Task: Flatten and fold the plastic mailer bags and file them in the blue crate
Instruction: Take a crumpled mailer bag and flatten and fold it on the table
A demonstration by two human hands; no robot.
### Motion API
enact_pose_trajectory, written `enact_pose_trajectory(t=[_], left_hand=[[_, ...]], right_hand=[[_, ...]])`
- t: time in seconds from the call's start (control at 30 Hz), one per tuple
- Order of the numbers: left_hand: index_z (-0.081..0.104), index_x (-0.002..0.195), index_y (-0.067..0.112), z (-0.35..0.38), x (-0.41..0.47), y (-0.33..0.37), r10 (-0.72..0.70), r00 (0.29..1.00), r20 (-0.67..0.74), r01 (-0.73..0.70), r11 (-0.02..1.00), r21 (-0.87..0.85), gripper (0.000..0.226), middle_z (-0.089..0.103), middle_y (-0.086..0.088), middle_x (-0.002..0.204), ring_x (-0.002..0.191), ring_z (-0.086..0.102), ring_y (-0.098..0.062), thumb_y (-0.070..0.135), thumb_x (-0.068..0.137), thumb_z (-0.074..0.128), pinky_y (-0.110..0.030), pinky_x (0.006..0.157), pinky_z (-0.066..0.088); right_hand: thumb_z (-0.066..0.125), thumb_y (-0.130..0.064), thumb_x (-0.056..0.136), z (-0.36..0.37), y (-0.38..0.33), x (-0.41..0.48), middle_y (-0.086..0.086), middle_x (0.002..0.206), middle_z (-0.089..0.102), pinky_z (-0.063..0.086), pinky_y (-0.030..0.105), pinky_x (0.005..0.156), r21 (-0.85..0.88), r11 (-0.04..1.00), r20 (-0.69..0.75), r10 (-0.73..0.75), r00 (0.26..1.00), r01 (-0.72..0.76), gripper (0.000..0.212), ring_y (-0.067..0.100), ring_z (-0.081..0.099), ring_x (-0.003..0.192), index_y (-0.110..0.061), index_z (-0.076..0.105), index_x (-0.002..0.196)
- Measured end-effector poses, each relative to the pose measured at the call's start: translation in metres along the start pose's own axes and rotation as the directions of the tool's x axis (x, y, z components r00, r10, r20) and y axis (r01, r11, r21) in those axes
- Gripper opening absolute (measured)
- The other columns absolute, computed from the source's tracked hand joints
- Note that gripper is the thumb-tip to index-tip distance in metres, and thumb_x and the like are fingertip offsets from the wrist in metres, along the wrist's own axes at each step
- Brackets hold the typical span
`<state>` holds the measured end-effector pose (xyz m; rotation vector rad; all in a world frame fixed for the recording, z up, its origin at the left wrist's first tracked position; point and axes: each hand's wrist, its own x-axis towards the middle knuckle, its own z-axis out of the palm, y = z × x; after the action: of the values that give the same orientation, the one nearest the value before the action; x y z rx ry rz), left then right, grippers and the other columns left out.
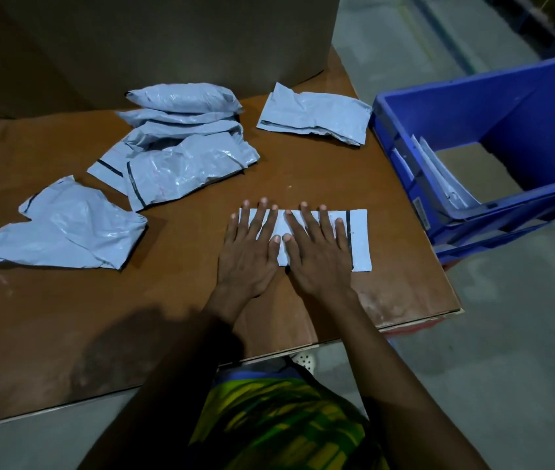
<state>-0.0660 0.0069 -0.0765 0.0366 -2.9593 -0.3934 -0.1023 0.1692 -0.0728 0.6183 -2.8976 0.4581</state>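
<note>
Your left hand (249, 252) and right hand (316, 256) flat, fingers spread, pressing folded bag (359, 239) on table (201, 320). Bag long axis left-right; blue crate (472, 96) right, nearer right hand.

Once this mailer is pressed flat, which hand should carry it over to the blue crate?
Right hand, probably. Both hands press the folded mailer with flat fingers, but the blue crate stands to the right, nearer it than the left hand.

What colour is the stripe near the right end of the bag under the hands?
The stripe is black, on a pale grey bag; head view.
</note>
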Motion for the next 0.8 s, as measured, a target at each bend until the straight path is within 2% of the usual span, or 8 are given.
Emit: enact_pose_trajectory(t=[0.13,0.3,0.43,0.5,0.57,0.63,0.8], left_hand=[[0.02,0.165,0.022,-0.001,0.002,0.005,-0.04,0.999,-0.014,0.041,0.997,0.072,0.058,0.011,-0.002,0.173,0.16,0.002,-0.03,0.04,0.11,0.017,-0.057,0.127,0.01],[0.018,0.165,0.022,-0.001,0.0,0.003,-0.019,1.0,-0.012,0.02,0.995,0.096,0.058,0.01,-0.002,0.173,0.16,0.0,-0.031,0.04,0.11,0.019,-0.059,0.126,0.009],[0.021,0.165,0.023,-0.001,0.003,0.005,-0.024,1.0,0.007,0.024,0.994,0.109,0.059,0.012,-0.003,0.173,0.16,0.004,-0.032,0.041,0.109,0.02,-0.061,0.125,0.008],[0.023,0.164,0.022,-0.002,0.006,0.005,-0.036,0.999,0.007,0.035,0.993,0.116,0.06,0.013,-0.004,0.173,0.159,0.006,-0.033,0.042,0.107,0.023,-0.061,0.126,0.004],[0.022,0.164,0.023,-0.006,0.009,0.01,-0.05,0.999,-0.016,0.052,0.992,0.112,0.061,0.013,-0.005,0.172,0.159,0.006,-0.033,0.041,0.106,0.021,-0.06,0.127,-0.001],[0.018,0.165,0.024,-0.008,0.014,0.021,-0.033,0.999,-0.034,0.036,0.995,0.09,0.061,0.009,-0.004,0.173,0.16,0.001,-0.031,0.042,0.107,0.017,-0.057,0.127,-0.003],[0.017,0.165,0.025,0.009,0.023,0.032,0.009,1.0,-0.029,-0.007,0.997,0.071,0.058,0.006,-0.004,0.173,0.16,0.0,-0.031,0.042,0.11,0.021,-0.063,0.124,0.009]], right_hand=[[0.024,-0.053,0.108,-0.001,-0.001,0.007,-0.007,0.173,0.014,0.001,0.048,0.129,-0.016,0.999,0.088,0.052,0.995,-0.051,0.056,0.024,0.001,0.161,-0.039,0.026,0.162],[0.023,-0.054,0.108,0.0,-0.003,0.003,-0.008,0.172,0.015,0.006,0.052,0.129,-0.031,0.997,0.063,0.068,0.996,-0.066,0.056,0.025,0.001,0.161,-0.04,0.027,0.162],[0.018,-0.056,0.107,-0.008,-0.003,0.008,-0.006,0.173,0.01,0.0,0.052,0.128,-0.014,0.999,0.124,0.046,0.991,-0.045,0.059,0.026,-0.002,0.161,-0.039,0.023,0.163],[0.017,-0.055,0.108,-0.015,0.001,0.01,-0.003,0.173,0.014,0.001,0.054,0.128,-0.004,0.999,0.09,0.033,0.995,-0.033,0.06,0.028,0.001,0.161,-0.035,0.026,0.163],[0.017,-0.052,0.109,-0.023,0.008,0.015,0.001,0.172,0.02,0.003,0.053,0.128,-0.015,0.999,-0.006,0.045,0.999,-0.045,0.059,0.029,0.005,0.16,-0.03,0.031,0.162],[0.015,-0.05,0.109,-0.028,0.02,0.02,0.001,0.172,0.019,0.002,0.05,0.128,-0.03,0.997,-0.022,0.065,0.998,-0.065,0.059,0.028,0.003,0.161,-0.029,0.032,0.162],[0.02,-0.048,0.11,-0.015,0.035,0.018,0.005,0.171,0.023,0.012,0.051,0.128,-0.107,0.988,0.021,0.112,0.994,-0.109,0.058,0.029,0.009,0.16,-0.025,0.032,0.162]])
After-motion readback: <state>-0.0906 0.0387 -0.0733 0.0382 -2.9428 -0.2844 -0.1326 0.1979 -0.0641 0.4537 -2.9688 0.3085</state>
